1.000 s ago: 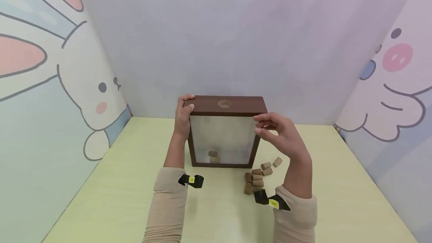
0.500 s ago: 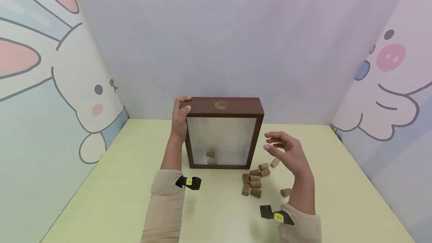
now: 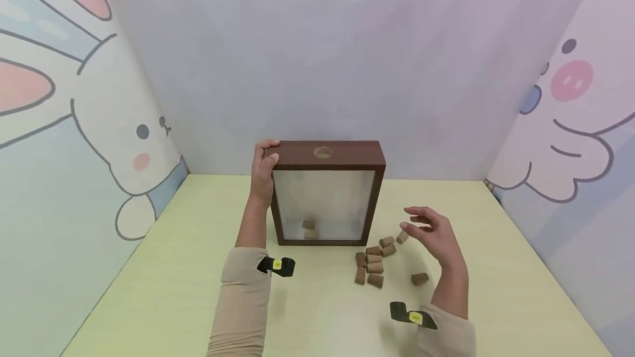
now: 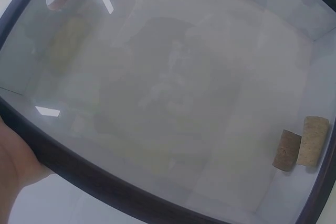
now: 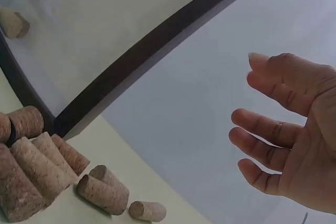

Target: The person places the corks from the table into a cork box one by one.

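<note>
A dark brown shadow box with a clear front and a round hole in its top stands upright on the table. My left hand grips its upper left corner, thumb on the top. Two wine corks lie on the box's floor, behind the clear front, one paler than the other. To the right of the box my right hand hovers with nothing in it, fingers loosely bent and apart. Beneath and left of it, several loose corks are grouped by the box's front right corner.
A single cork lies apart from the group, close to the right forearm. The pale yellow-green table meets a plain light wall at the back. Cartoon-printed walls stand at both sides.
My right hand has drawn away from the box's right upper edge, moving right and down. The left hand keeps its grip on the box. A lone cork near the right forearm has come into view.
</note>
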`<state>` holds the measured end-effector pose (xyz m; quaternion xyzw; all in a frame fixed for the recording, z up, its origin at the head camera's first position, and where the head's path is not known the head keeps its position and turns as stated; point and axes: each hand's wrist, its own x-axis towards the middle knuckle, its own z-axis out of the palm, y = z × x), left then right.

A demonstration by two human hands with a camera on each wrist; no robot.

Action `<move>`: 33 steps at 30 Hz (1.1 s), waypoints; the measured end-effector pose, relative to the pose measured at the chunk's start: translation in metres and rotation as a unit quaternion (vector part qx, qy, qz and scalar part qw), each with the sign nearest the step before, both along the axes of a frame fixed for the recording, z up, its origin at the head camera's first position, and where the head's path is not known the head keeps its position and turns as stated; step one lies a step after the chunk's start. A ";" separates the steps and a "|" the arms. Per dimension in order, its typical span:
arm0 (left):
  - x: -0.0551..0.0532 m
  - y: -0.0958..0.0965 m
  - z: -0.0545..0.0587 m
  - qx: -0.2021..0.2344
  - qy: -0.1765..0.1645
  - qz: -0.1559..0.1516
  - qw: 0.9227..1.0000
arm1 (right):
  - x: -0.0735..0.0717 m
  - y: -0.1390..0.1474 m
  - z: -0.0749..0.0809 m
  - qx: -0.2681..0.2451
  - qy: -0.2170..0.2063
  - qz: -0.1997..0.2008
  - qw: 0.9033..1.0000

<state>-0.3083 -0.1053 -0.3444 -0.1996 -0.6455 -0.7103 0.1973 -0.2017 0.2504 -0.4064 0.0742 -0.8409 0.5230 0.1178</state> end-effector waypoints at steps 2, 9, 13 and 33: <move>0.000 0.000 0.000 0.001 0.003 0.001 1.000 | -0.003 0.006 -0.011 0.004 -0.012 -0.011 1.000; 0.000 0.000 0.002 -0.002 0.000 0.000 1.000 | -0.009 0.018 -0.036 0.010 -0.059 -0.031 0.998; -0.001 0.000 0.001 0.003 0.000 0.003 1.000 | -0.015 0.022 -0.050 0.005 -0.082 -0.032 0.996; 0.002 0.000 0.002 0.003 -0.015 -0.004 1.000 | -0.031 0.020 -0.084 -0.001 -0.203 -0.078 0.976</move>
